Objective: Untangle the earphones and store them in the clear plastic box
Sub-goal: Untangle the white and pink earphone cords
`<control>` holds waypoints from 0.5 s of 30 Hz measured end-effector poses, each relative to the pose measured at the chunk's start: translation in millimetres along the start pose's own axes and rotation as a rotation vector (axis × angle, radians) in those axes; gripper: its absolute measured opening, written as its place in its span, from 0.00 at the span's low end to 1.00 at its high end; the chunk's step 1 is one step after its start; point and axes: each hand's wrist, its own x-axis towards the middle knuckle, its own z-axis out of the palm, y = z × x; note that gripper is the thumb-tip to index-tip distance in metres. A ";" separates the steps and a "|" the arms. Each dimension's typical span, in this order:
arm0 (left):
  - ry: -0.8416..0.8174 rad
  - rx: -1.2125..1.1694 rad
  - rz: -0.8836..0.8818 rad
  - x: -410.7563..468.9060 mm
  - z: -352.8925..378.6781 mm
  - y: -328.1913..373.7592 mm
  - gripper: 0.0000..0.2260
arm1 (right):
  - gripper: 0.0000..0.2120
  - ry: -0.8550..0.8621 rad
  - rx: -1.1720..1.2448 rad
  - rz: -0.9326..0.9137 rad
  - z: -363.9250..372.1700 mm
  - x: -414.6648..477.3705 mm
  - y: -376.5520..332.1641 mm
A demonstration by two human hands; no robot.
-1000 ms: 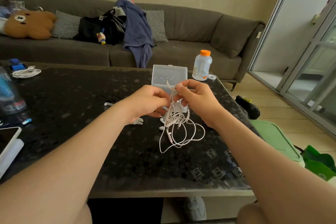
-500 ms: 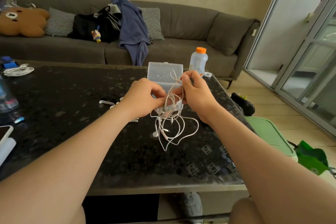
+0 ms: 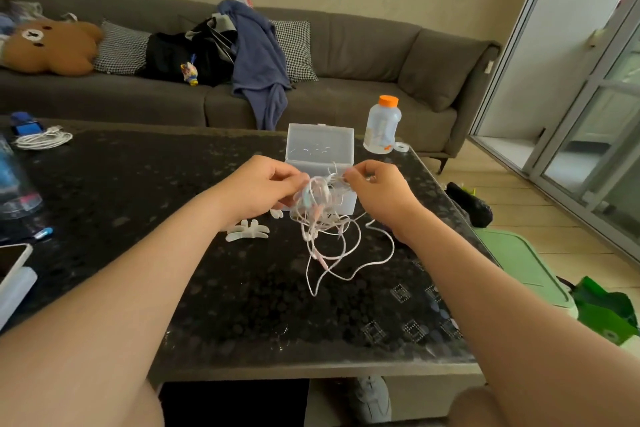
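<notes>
The person's left hand point(image 3: 261, 184) and right hand point(image 3: 382, 196) are held just above the dark table point(image 3: 121, 191). Each pinches the top of the tangled earphones point(image 3: 320, 218) between thumb and curled fingertips. The white cord mass hangs between the two hands, and loose loops trail down toward the table on the near side. The clear plastic box point(image 3: 320, 146) stands directly beyond the tangle with its lid raised upright; its base is partly hidden by cords and hands. White winder pieces point(image 3: 247, 230) lie on the table just beside the left wrist. An orange-capped bottle point(image 3: 382, 125) stands to the far right of the box. The step in hand appears to be untangling, at an early stage: the knot is dense and no cord is seen inside the box. The next move likely calls for isolating one free end, an earbud or plug, and drawing it out through the loops under light tension. Hard pulling risks tightening the knot.
</notes>
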 end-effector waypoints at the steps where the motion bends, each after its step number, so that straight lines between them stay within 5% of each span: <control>1: 0.019 -0.018 -0.005 0.5 -1.0 -1.5 0.09 | 0.11 -0.031 -0.051 -0.010 0.5 0.5 1.9; 9: -0.029 -0.029 -0.147 2.2 1.9 -6.4 0.13 | 0.08 -0.159 -0.124 -0.061 4.9 3.1 1.7; 15: -0.335 0.205 -0.288 -1.3 16.2 -11.7 0.13 | 0.16 -0.271 0.189 -0.018 -1.9 -2.3 -8.8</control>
